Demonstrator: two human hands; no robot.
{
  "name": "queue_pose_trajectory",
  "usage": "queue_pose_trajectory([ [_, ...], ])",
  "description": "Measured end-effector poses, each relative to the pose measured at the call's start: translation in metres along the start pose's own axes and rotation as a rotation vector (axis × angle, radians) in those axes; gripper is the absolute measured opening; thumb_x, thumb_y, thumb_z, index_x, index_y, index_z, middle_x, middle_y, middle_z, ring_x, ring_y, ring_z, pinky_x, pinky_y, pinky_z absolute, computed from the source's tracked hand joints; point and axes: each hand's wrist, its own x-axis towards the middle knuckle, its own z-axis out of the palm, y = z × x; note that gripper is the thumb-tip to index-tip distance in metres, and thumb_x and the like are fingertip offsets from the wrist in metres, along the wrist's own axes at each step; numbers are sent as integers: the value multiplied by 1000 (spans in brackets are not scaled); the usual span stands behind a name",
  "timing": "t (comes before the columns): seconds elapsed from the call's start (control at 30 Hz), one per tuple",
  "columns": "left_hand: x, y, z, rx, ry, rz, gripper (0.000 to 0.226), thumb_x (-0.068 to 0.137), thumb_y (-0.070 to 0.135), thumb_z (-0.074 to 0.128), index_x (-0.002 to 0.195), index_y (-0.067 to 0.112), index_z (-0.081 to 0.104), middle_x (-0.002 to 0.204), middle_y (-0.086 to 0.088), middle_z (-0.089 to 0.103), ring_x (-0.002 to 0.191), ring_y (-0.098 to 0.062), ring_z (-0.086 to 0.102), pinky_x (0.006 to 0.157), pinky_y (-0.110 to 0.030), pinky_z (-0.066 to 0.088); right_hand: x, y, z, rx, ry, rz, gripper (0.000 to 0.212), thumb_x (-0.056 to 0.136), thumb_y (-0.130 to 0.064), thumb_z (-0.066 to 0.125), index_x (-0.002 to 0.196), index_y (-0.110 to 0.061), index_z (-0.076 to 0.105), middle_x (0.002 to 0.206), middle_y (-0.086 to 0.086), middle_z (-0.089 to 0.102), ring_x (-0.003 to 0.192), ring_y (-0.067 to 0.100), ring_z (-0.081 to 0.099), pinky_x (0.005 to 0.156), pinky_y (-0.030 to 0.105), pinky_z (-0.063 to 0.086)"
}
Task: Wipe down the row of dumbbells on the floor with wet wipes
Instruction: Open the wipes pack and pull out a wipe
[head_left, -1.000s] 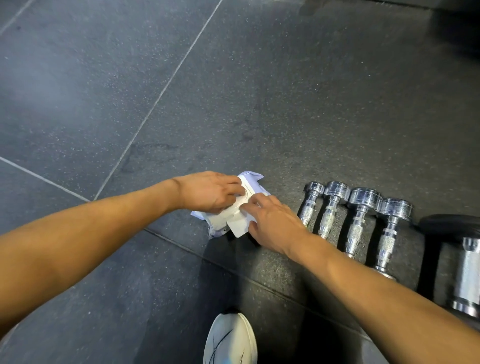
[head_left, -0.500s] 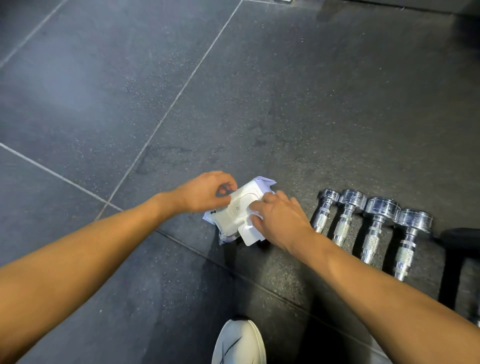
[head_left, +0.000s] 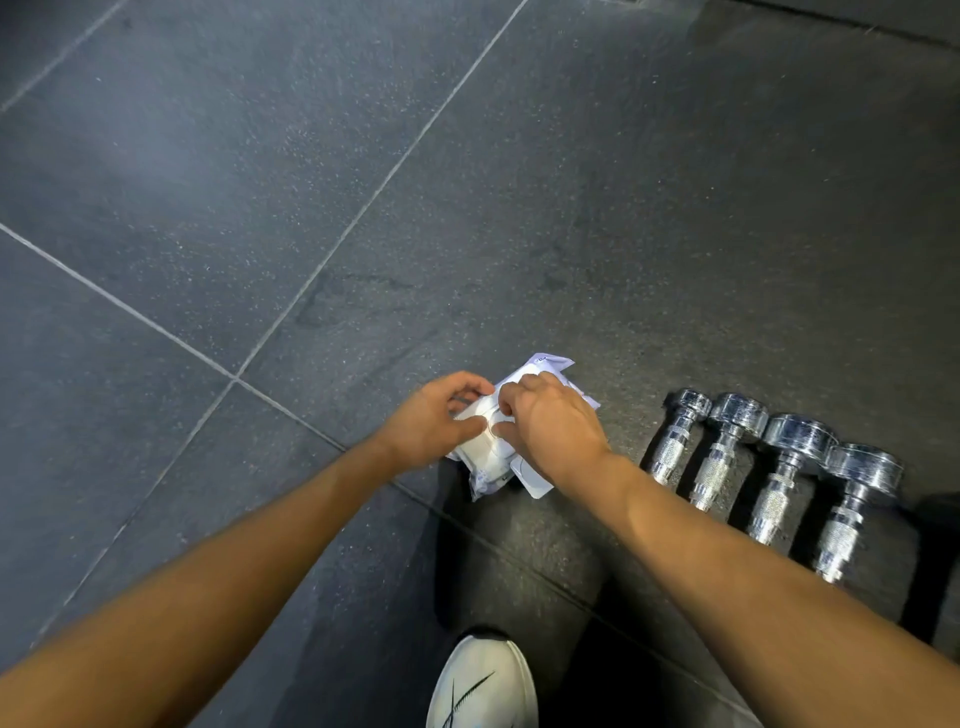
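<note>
A white and pale-purple pack of wet wipes (head_left: 488, 467) lies on the dark floor. My left hand (head_left: 434, 423) grips its left side. Over the top of the pack, my right hand (head_left: 550, 421) pinches at the lid opening with thumb and fingers. The pack's flap (head_left: 535, 480) sticks out below my right wrist. Just right of the pack, several chrome dumbbells (head_left: 779, 473) lie side by side in a row, their knurled handles pointing toward me. No loose wipe shows.
The floor is dark speckled rubber tile (head_left: 260, 208) with pale seams. My white shoe (head_left: 483, 686) stands at the bottom centre. A black shape (head_left: 935, 551) at the right edge lies beyond the last chrome dumbbell.
My right hand has slid up from the flap onto the middle of the pack and now pinches at the opening. My left hand has closed in beside it. The camera has shifted slightly.
</note>
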Motion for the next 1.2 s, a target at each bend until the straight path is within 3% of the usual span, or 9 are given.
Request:
queue_pose_trajectory([
  [0.1,-1,-3,3,26,23,1,34,90,8,72,121,21,65,116,-1,69,105,-15,67,84,-25,57,-4,-4,0,-58,19,-21,35,102,-36,50,130,-16,55,125,4,58,121,23,51,94,32,40],
  [0.27,-4,-6,9,39,72,16,32,91,13,70,119,27,65,115,6,68,103,-4,65,89,-18,52,0,-13,11,-249,-3,-22,34,100,-24,50,131,-10,53,121,10,60,117,28,53,95,37,45],
  [0.37,-4,-6,13,-25,98,-22,27,92,19,69,117,30,67,114,6,69,104,-5,66,93,-25,54,3,-16,16,-342,-14,-36,30,99,-20,48,126,-8,55,118,11,63,113,29,57,90,37,45],
  [0.57,-5,-8,24,-62,165,-53,33,82,29,73,110,43,64,111,6,69,104,-11,67,96,-43,56,13,-15,21,-238,21,25,32,99,-23,46,126,-9,56,119,11,63,113,27,57,93,35,43],
  [0.8,-4,-7,28,-158,213,-84,34,78,16,75,107,32,66,108,-1,68,99,-18,67,85,-32,58,7,4,22,-127,24,53,29,96,-12,44,121,-5,56,116,14,58,109,30,54,90,37,46],
  [0.9,-9,-12,27,-252,191,-112,34,87,6,75,114,24,68,113,-1,71,105,-19,68,81,-25,59,13,23,-4,-61,88,178,26,97,-13,45,115,-9,63,117,11,66,110,29,60,86,35,48],
  [1.0,-12,-15,21,-328,166,-102,34,88,9,78,119,21,70,114,3,74,106,-18,70,87,-30,59,4,7,-9,-87,32,48,22,96,-23,48,104,-13,66,109,8,69,91,29,64,68,32,44],
  [1.1,-12,-13,20,-351,160,-115,35,88,10,78,121,21,71,112,6,75,104,-13,72,85,-28,58,-2,-7,5,-104,34,-41,36,97,-43,50,118,-15,61,115,5,64,106,23,61,70,28,33],
  [1.2,-13,-10,23,-326,176,-114,34,89,11,76,121,23,71,113,9,74,104,-10,71,86,-27,58,8,-3,7,-154,50,-47,42,102,-45,46,124,-12,57,118,8,62,112,23,60,75,29,33],
])
